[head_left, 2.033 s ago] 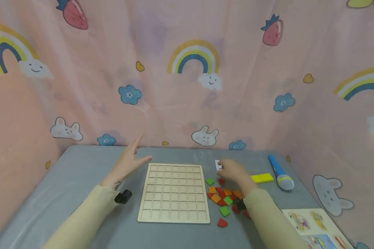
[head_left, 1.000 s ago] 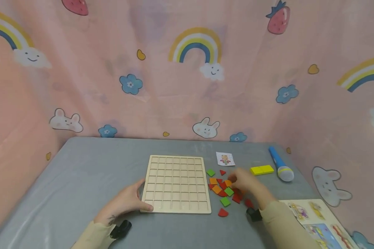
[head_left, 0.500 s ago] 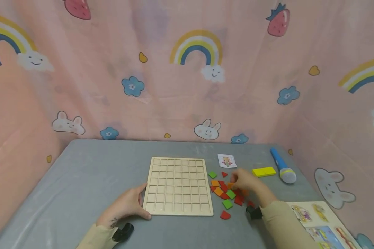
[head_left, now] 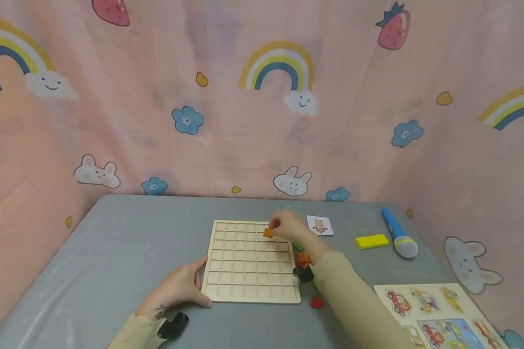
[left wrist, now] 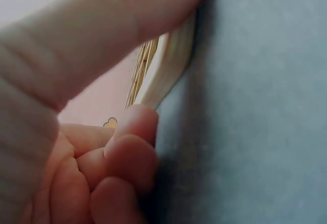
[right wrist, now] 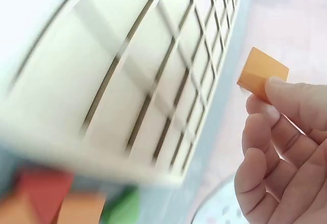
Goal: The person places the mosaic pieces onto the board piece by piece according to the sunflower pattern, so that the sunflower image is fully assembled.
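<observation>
A square wooden grid board (head_left: 233, 265) lies on the grey table, and no pieces sit in its cells. My left hand (head_left: 176, 287) holds its near left corner, thumb at the front edge and fingers along the left side; the left wrist view shows those fingers (left wrist: 130, 157) curled against the rim. Between thumb and fingertips my right hand (head_left: 290, 228) pinches an orange square tile (right wrist: 260, 73) above the board's far right part. Loose red, green and orange tiles lie right of the board, among them a red one (head_left: 317, 302); my right forearm hides many of them.
A small printed picture card (head_left: 319, 225) lies behind the tiles. Farther right are a yellow block (head_left: 371, 241) and a blue toy microphone (head_left: 401, 235). A picture puzzle board (head_left: 412, 310) occupies the near right corner. A pink patterned curtain (head_left: 227, 145) stands behind the table.
My left hand came down from beside the board to its near left corner. My right hand left the card, reached into the tile pile, then moved left over the board with an orange tile.
</observation>
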`<state>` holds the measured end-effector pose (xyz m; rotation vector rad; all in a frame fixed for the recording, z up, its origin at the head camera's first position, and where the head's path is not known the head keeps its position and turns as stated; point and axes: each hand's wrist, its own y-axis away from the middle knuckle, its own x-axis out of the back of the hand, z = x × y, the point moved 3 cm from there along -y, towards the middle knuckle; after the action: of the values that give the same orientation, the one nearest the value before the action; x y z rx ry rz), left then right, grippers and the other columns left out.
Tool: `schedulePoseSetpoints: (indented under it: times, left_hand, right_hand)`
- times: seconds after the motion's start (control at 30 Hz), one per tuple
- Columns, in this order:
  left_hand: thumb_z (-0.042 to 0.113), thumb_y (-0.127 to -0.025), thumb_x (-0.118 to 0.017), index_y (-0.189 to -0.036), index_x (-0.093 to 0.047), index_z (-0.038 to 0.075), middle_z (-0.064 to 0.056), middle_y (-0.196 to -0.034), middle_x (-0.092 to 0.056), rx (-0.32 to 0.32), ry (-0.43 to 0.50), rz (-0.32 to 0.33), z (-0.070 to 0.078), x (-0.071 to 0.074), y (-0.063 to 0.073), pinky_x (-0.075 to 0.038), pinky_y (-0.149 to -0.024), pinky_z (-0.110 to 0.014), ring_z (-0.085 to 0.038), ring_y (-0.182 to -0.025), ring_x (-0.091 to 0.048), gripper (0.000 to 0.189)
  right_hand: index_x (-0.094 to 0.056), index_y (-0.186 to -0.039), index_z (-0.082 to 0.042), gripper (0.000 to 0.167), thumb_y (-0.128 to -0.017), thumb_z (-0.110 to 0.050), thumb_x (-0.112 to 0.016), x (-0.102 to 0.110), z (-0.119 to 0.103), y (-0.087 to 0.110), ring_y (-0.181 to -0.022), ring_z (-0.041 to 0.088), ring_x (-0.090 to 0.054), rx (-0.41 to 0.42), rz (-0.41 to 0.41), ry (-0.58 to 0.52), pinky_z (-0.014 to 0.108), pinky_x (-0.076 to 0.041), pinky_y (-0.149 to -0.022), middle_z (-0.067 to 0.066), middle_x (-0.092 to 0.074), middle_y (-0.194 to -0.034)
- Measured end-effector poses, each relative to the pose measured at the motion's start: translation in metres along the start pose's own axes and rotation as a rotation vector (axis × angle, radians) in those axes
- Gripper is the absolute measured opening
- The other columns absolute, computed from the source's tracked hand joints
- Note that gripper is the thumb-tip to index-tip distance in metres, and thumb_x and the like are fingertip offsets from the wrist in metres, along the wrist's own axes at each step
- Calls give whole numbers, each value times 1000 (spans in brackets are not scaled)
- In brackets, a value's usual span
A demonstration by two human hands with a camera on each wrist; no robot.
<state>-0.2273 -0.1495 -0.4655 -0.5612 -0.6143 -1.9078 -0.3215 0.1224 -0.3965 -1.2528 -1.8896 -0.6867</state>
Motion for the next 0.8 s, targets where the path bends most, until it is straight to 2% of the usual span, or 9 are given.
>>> schedulePoseSetpoints:
  times: [0.17,0.47,0.8]
  left_hand:
    - [23,-46,-92,-143,-27,-3,-4,-65,-54,-2,26,-11,-1,2,-2,-38,-47,-29,-15,-53,-46,120]
    - [6,-51,-88,-144,-24,-5,-4,-57,-55,-2,251,-65,-9,7,-4,-39,-45,-28,-11,-46,-45,113]
    - [6,-50,-89,-144,-25,-4,-4,-55,-55,1,274,-75,-11,9,-5,-39,-45,-26,-9,-45,-45,114]
  right_hand:
    - [-64,-84,-5,6,-82,0,-63,-18,-16,-24,-77,19,-52,-22,-31,35,32,-45,-68,7,-61,-87]
    - [-64,-82,-4,4,-83,-1,-62,-33,-20,-38,-75,20,-50,-54,-65,45,31,-43,-66,6,-60,-84]
    - [-66,-81,-4,4,-84,-7,-65,-41,-21,-44,-79,21,-55,-48,-56,99,36,-46,-73,7,-63,-87]
